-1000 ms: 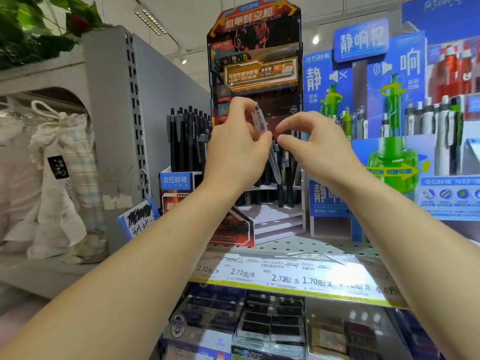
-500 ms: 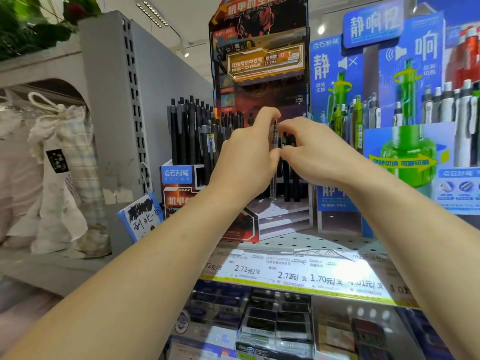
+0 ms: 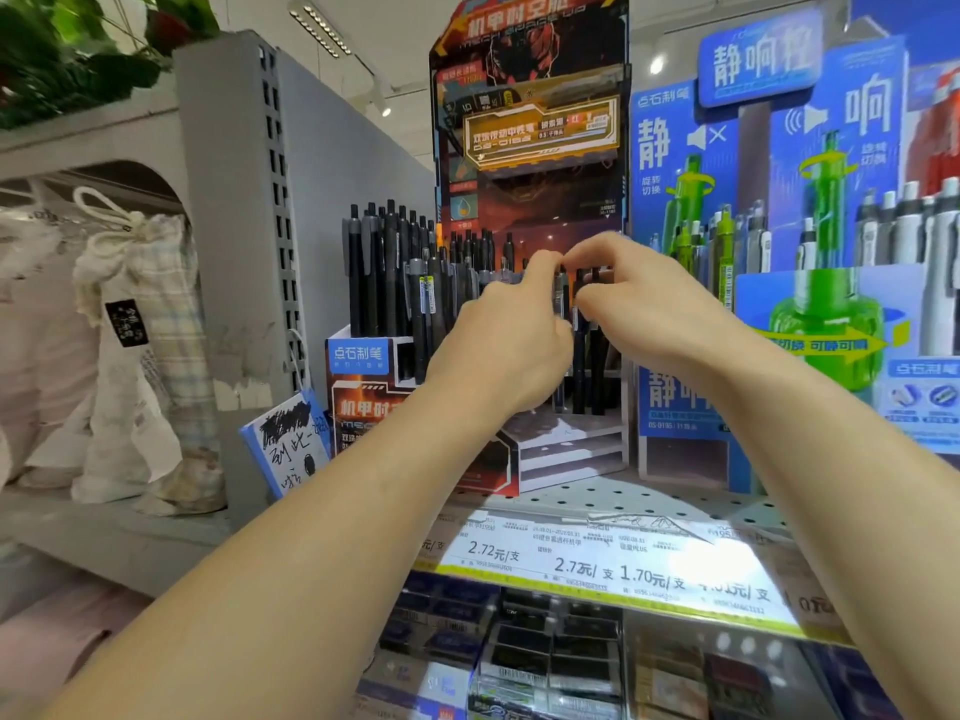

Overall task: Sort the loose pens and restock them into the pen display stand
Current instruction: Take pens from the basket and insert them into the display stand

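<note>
Both hands w/ fingers pinching one slim pen (image 3: 562, 324), left hand (image 3: 511, 337) and right hand (image 3: 649, 309), right in front of the display stand (image 3: 530, 148). Looks light, stiff, slick plastic; prob. best held mid-barrel.

Just two bare forearms coming in from the bottom corners of the frame, no sleeves anywhere in view. Left hand (image 3: 511, 350) and right hand (image 3: 644, 309) are bare too: no gloves, rings, watch or wristband showing.
</note>
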`<state>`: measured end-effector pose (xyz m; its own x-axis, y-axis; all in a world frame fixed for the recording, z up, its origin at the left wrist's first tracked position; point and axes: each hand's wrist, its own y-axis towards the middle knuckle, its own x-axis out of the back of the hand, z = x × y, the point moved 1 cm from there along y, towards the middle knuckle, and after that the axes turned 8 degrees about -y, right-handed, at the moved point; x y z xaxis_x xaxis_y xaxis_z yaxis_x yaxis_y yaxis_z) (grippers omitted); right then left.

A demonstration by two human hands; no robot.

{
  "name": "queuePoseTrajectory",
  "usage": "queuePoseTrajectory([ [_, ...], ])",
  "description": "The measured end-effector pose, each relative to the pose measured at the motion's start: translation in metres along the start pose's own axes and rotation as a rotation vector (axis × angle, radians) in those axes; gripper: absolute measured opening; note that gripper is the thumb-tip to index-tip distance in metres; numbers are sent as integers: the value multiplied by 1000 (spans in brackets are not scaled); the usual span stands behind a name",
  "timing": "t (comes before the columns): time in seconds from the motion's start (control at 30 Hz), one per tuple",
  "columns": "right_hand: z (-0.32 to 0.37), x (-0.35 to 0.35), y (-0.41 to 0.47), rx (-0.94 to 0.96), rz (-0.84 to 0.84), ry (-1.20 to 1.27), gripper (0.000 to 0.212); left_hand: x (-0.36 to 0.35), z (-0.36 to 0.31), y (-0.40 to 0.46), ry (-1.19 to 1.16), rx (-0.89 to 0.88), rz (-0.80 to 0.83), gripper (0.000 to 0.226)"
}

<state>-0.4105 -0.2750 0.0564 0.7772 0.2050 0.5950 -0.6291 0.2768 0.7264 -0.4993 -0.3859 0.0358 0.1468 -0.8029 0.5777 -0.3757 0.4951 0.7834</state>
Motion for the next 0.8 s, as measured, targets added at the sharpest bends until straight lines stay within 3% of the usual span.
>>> queuePoseTrajectory([
  [0.13, -4, 2, 1, -19, -1, 103, 35, -5, -2, 0, 81, 66, 163, 63],
  [0.37, 8, 3, -8, -34, 14, 25, 48, -6, -1, 1, 35, 88, 228, 79],
  [0.53, 27, 3, -38, -71, -237, 91, 60, -4, -4, -1, -15, 73, 154, 82],
  [0.7, 21, 23, -129, -121, -270, 172, 58, 13, -13, -17, -402, -168, -143, 58],
  [0.8, 2, 56, -184, -197, -273, 196, 60, 9, -41, -47, -760, -269, -111, 43],
])
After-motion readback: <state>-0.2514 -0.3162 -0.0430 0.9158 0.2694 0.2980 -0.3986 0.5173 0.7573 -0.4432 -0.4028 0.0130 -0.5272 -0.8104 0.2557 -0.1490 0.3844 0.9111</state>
